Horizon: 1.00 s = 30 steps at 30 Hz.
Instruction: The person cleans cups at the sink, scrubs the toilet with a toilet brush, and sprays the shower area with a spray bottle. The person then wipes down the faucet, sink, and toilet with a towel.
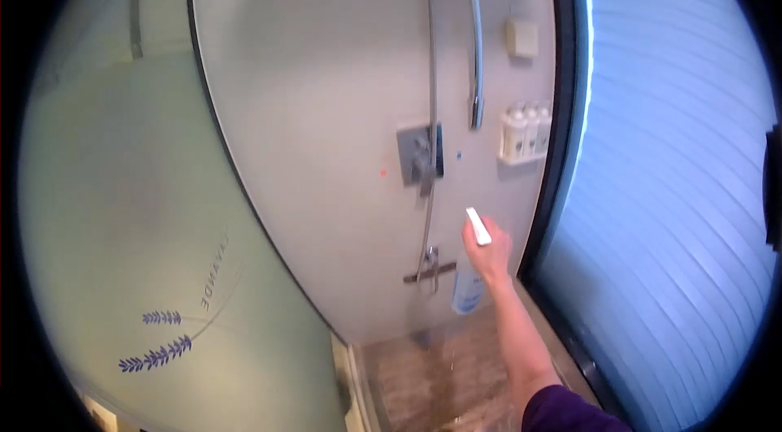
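My right hand reaches forward into a shower stall, its fingers wrapped round the neck of a spray bottle. The bottle's white spray head shows above my fist, and its clear bluish body with a label hangs below. Most of the trigger is hidden by my fingers. Beyond the bottle is the pale shower wall, with a gap between that I cannot judge. A dark purple sleeve covers my forearm near the bottom edge. My left hand is out of view.
Frosted glass with a lavender print stands at left. On the wall are a square mixer plate, a hose, a chrome bar and a dispenser rack. A ridged blue panel fills the right; brown flooring lies below.
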{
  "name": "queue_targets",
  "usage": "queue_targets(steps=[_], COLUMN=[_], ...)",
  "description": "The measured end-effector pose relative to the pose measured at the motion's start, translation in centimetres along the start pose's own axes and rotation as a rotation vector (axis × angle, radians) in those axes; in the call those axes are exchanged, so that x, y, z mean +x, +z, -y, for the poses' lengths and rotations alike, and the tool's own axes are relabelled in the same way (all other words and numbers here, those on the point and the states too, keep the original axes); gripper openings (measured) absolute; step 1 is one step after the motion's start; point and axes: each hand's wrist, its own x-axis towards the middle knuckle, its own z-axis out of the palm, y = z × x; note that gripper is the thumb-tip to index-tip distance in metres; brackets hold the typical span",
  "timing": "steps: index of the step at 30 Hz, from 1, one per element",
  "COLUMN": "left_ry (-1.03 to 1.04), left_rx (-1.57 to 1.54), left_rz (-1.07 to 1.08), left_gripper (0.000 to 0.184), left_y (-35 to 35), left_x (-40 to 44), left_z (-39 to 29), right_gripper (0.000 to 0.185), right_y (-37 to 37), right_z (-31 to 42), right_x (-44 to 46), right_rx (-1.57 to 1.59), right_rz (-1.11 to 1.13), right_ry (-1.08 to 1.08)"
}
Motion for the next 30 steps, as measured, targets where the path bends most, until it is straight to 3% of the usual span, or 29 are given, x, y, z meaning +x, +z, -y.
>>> queue_targets(steps=[6,10,13,21,26,30], left_ry=[0.224,0.325,0.372,0.397,0.300,0.157], left_rx=[-0.011,-0.023,-0.032,-0.056,-0.051,-0.036], left_rz=[-0.037,-0.051,-0.052,-0.072,-0.087,-0.118], left_gripper=[0.043,0.043,0.043,0.043,0.043,0.042], left_y=[-0.6,-0.7,-0.6,-0.7,-1.2,-1.6], left_x=[5.9,8.0,8.7,8.2,5.6,2.6], left_z=[-8.3,-12.6,-14.6,-14.7,-10.3,-5.2], right_gripper=[0.018,0.020,0.028,0.032,0.033,0.035], right_y=[-4.1,-6.5,-7.7,-8.2,-5.9,-5.4], right_z=[4.7,10.7,12.9,8.8,2.2,-0.7], right_x=[11.8,21.2,25.5,26.0,22.1,18.6], right_rx=[0.237,0.304,0.224,0.100,-0.174,-0.119], right_rz=[-0.109,-0.303,-0.312,-0.230,-0.099,0.018], right_ry=[-0.104,-0.330,-0.263,-0.045,0.028,0.115])
